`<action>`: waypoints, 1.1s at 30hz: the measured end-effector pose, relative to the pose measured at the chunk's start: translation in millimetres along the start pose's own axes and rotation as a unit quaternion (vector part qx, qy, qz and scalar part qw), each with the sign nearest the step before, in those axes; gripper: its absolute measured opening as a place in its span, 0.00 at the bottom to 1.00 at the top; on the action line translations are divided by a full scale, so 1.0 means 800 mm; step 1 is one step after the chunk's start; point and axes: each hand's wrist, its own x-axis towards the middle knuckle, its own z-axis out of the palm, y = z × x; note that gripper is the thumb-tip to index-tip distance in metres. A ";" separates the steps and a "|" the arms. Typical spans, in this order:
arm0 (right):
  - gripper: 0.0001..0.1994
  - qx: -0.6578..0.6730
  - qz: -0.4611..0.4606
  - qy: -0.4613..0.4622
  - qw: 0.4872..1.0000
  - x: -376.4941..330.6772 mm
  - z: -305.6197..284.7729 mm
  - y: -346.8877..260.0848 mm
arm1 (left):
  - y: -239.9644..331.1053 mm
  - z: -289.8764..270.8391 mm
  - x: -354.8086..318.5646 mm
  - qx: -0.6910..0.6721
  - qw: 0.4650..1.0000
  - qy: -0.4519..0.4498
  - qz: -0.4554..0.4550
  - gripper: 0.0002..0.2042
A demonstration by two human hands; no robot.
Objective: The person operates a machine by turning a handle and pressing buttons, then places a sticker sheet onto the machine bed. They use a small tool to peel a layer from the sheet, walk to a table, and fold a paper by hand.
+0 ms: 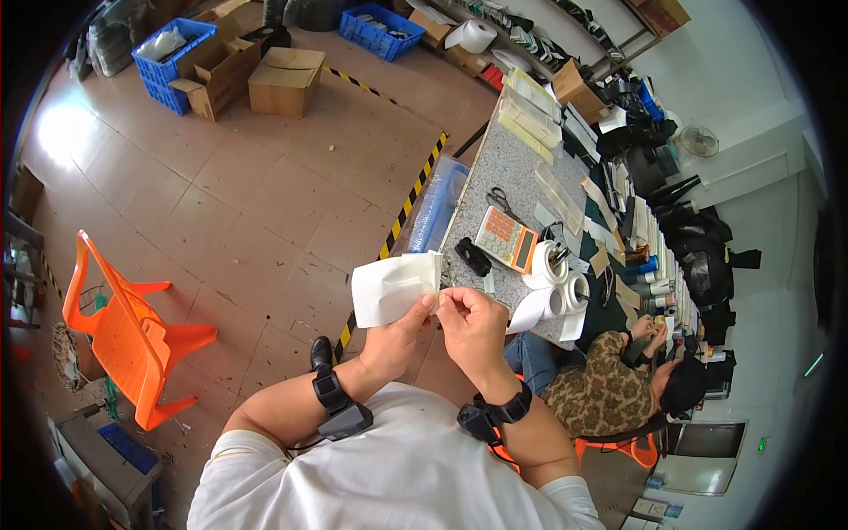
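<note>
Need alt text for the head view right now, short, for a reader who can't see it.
Both hands, left hand and right hand, hold a white paper sheet up over a tiled floor. Beyond is a speckled worktable with a calculator and tape rolls.

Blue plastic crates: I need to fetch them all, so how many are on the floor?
2: one blue crate at far left beside open cardboard boxes, another farther right by the shelving. Others may be hidden.

Single head-mounted fisheye view, looking steeply down from above the shoulders. Close to both hands (442, 327) at centre frame; floor (265, 194) and table (512, 168) farther off, straight edges bending toward the rim.
</note>
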 end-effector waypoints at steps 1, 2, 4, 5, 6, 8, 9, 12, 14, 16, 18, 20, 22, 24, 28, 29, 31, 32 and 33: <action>0.07 -0.001 0.003 0.000 1.000 0.000 0.001 0.003 | 0.000 -0.001 0.000 0.004 1.000 -0.001 -0.005 0.09; 0.07 -0.002 0.005 0.001 1.000 -0.001 0.002 0.006 | -0.001 -0.001 0.001 0.004 1.000 0.000 -0.005 0.09; 0.07 -0.004 0.008 0.001 1.000 -0.001 0.003 0.011 | -0.004 0.000 0.002 -0.040 0.999 -0.002 -0.018 0.09; 0.07 0.013 0.023 -0.001 1.000 -0.001 0.004 0.014 | -0.006 -0.001 0.003 -0.061 0.998 -0.003 -0.025 0.09; 0.07 0.029 0.037 -0.003 0.999 -0.001 0.005 0.017 | -0.007 -0.001 0.003 -0.062 0.998 -0.003 -0.026 0.09; 0.07 0.045 0.051 -0.005 0.998 -0.001 0.005 0.018 | -0.010 -0.004 0.005 -0.105 0.994 -0.015 -0.035 0.09; 0.07 0.049 0.052 -0.008 0.997 0.000 0.005 0.018 | -0.011 -0.005 0.006 -0.126 0.991 -0.021 -0.039 0.09; 0.08 0.056 0.052 -0.014 0.997 0.002 0.002 0.016 | -0.013 -0.007 0.007 -0.160 0.985 -0.020 -0.064 0.10; 0.09 0.038 0.071 -0.029 0.996 0.005 -0.003 0.011 | -0.010 -0.006 0.008 -0.176 0.981 -0.020 -0.077 0.10; 0.10 0.029 0.080 -0.037 0.996 0.006 -0.007 0.008 | -0.005 -0.005 0.008 -0.202 0.975 -0.035 -0.085 0.12; 0.10 0.053 0.089 -0.040 0.994 0.006 -0.009 0.007 | -0.003 -0.005 0.008 -0.216 0.972 -0.041 -0.088 0.13; 0.10 0.065 0.093 -0.042 0.993 0.007 -0.012 0.004 | -0.004 -0.005 0.008 -0.224 0.969 -0.045 -0.093 0.13; 0.10 0.058 0.105 -0.049 0.992 0.008 -0.015 0.001 | -0.004 -0.006 0.008 -0.228 0.968 -0.047 -0.096 0.13; 0.09 0.054 0.111 -0.052 0.991 0.007 -0.018 0.003 | -0.004 -0.007 0.008 -0.217 0.971 -0.029 -0.092 0.13; 0.09 0.044 0.055 0.021 0.997 0.003 -0.019 0.012 | -0.011 -0.018 0.012 -0.166 0.981 -0.018 -0.094 0.12; 0.08 0.027 0.029 0.006 0.999 0.004 -0.017 0.006 | -0.012 -0.020 0.011 -0.144 0.985 -0.018 -0.096 0.12; 0.08 -0.007 -0.022 -0.024 0.999 0.004 -0.014 -0.003 | -0.016 -0.019 0.008 -0.137 0.986 -0.024 -0.093 0.12; 0.08 -0.008 -0.021 -0.024 0.999 0.003 -0.012 -0.004 | -0.017 -0.018 0.007 -0.131 0.987 -0.029 -0.089 0.12; 0.08 -0.004 -0.010 -0.022 1.000 0.002 -0.010 -0.003 | -0.017 -0.016 0.006 -0.125 0.988 -0.034 -0.084 0.12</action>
